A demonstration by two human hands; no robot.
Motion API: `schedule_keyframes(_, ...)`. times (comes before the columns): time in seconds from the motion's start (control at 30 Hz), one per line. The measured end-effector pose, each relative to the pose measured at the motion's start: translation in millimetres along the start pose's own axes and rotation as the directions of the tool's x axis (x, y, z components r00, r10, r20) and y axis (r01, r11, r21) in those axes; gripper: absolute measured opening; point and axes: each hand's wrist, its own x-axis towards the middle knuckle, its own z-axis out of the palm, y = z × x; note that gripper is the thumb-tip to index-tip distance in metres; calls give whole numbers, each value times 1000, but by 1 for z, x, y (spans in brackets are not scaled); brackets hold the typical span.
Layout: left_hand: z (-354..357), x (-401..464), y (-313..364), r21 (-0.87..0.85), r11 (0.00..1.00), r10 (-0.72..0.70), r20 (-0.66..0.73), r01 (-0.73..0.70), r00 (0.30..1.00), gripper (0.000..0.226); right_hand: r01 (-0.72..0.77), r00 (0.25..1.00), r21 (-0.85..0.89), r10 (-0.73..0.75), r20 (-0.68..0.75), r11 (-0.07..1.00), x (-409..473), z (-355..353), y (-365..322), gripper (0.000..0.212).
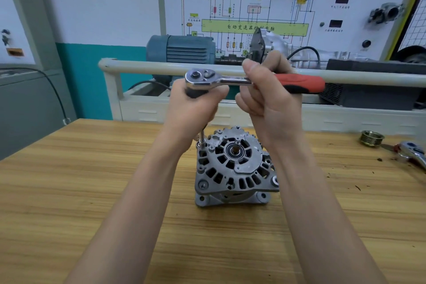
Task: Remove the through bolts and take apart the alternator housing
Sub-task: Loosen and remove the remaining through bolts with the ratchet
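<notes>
A grey cast-metal alternator point(235, 167), its slotted housing face and centre shaft turned upward, stands mid-worktop point(80, 180). Above it, the left hand point(196, 108) wraps its fingers round the extension bar under a chrome ratchet point(249, 82), while the right hand point(267, 97) grips the red handle; the bar's socket sits on a bolt at the housing's far-left edge.

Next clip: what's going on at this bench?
A person is working a ratchet wrench on an alternator standing on a wooden table. The left hand grips the extension below the ratchet head, and the right hand holds the handle near its red grip. The extension bar runs down to a bolt at the housing's upper-left edge. The housing is still assembled. A pulley lies off to the right.
</notes>
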Motion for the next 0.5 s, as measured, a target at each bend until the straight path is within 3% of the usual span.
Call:
schedule_keyframes(0.1, 7, -1, -4, 4, 998, 62, -106, -62, 992, 27, 68, 998, -51, -67, 17, 996, -2, 3, 3, 34)
schedule_keyframes(0.5, 3, 0, -6, 3, 983, 184, -140, -185, 973, 27, 51, 999, -34, -51, -4, 998, -4, 8, 2, 33)
